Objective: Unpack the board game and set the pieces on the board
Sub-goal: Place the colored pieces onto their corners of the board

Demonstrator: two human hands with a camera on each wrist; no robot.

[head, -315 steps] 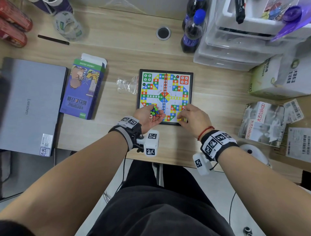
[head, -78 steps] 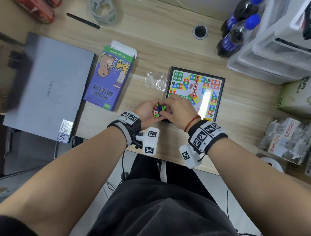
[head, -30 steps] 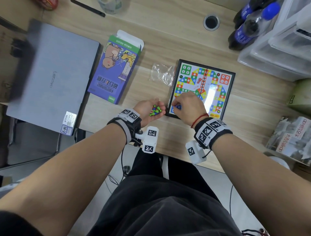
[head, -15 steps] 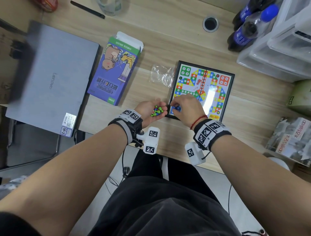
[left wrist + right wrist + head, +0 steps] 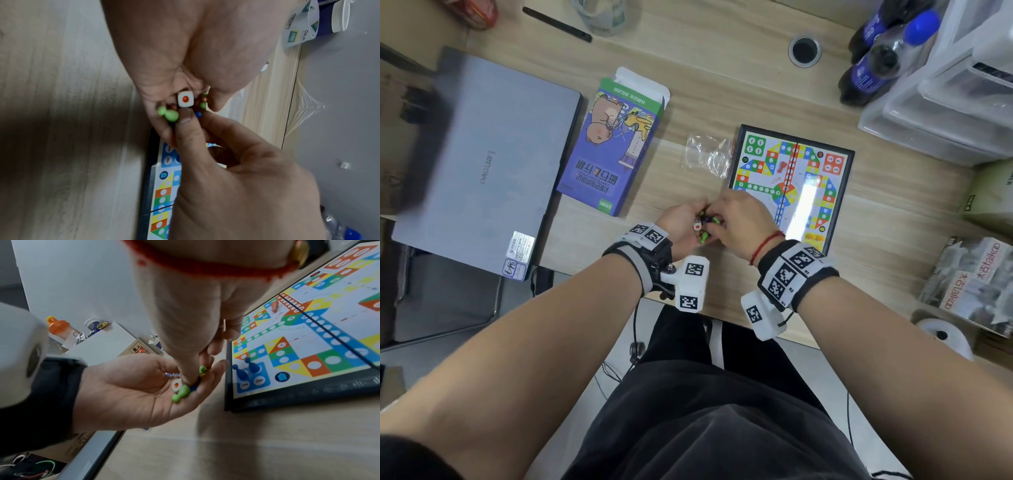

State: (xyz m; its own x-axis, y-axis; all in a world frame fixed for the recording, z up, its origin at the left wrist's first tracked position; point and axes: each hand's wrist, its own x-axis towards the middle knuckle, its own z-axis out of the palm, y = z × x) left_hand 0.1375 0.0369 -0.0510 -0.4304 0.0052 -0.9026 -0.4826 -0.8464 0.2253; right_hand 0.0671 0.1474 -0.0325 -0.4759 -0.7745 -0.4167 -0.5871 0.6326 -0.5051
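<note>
Right wrist view shows us what the head view hides: two blue pawns [image 5: 244, 369] upright in the board [image 5: 840, 202] corner nearest the hands. Left hand [image 5: 131, 389] is cupped palm-up over the worktop [image 5: 722, 89], beside the board, cradling one die [image 5: 185, 99] and green pawns [image 5: 181, 393]; count unclear. Right hand [image 5: 743, 222] fingers [image 5: 188, 129] pinch into that pile; on which piece, we cannot tell. One orange pawn [image 5: 274, 305] lies mid-board. Bag [image 5: 705, 156], box [image 5: 609, 154] and laptop [image 5: 482, 171] lie leftward.
</note>
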